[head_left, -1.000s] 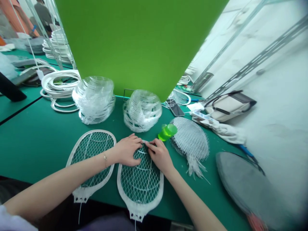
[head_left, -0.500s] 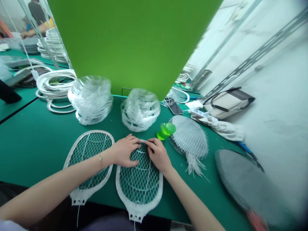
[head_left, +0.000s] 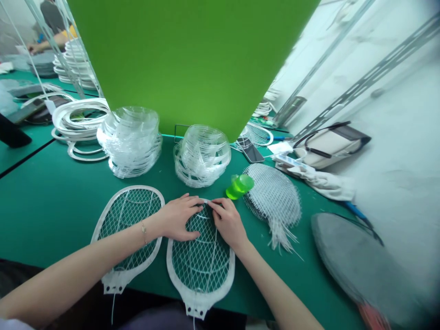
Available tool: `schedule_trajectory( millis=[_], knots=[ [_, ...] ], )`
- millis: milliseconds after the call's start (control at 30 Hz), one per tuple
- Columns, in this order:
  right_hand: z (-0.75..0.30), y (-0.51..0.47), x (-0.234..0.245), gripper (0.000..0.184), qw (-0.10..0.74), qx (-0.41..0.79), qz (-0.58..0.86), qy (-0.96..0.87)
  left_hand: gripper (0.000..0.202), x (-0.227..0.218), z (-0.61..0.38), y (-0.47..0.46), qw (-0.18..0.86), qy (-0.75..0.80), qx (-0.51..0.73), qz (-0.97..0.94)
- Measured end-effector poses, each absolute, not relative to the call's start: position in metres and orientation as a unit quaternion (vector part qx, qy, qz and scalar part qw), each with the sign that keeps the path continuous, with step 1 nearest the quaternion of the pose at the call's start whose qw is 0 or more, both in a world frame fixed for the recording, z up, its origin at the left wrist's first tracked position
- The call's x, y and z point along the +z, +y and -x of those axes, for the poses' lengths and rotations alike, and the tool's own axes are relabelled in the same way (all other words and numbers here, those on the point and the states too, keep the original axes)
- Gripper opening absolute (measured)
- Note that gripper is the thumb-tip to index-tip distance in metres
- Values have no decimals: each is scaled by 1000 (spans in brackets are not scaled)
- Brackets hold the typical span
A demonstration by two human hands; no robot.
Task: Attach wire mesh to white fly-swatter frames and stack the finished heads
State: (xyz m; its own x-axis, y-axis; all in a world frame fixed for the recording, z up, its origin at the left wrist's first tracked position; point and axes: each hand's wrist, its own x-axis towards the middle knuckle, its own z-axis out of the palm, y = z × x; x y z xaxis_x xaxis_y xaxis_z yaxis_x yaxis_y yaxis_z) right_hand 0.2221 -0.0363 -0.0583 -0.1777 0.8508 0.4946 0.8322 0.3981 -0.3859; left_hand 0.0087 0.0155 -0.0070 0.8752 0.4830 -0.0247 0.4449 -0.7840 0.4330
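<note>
A white mosquito swatter head (head_left: 217, 295), an oval frame with diamond mesh and a thin wire at its neck, lies flat on the table in front of me. My left hand (head_left: 178, 217) rests over its upper left edge, thumb spread away from the other fingers, fingertips on the top rim. Bent fingers of my right hand (head_left: 228, 221) close on the top rim from the right, close to the left fingertips. Both hands hide part of the upper frame. A second swatter head (head_left: 102, 214) lies to the left, partly under my left forearm.
Two stacks of clear plastic rings (head_left: 132, 144), (head_left: 202, 156) stand behind. Right of my hands are a green tub (head_left: 239, 186) and piled mesh sheets (head_left: 273, 195). A phone (head_left: 252, 150), a bag (head_left: 332, 145) and a grey oval stack (head_left: 354, 261) lie farther right. A green panel (head_left: 195, 64) rises ahead.
The view has shifted slightly. Both hands stay at the top rim of the same swatter head, with only slight finger movement.
</note>
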Motion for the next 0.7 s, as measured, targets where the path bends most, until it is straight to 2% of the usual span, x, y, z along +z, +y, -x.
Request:
schedule_trajectory(
  millis=[700],
  knots=[
    [-225,-30,-49,28,284,23,555,-782,60,-8,-9,20,203,226,85,-949]
  ],
)
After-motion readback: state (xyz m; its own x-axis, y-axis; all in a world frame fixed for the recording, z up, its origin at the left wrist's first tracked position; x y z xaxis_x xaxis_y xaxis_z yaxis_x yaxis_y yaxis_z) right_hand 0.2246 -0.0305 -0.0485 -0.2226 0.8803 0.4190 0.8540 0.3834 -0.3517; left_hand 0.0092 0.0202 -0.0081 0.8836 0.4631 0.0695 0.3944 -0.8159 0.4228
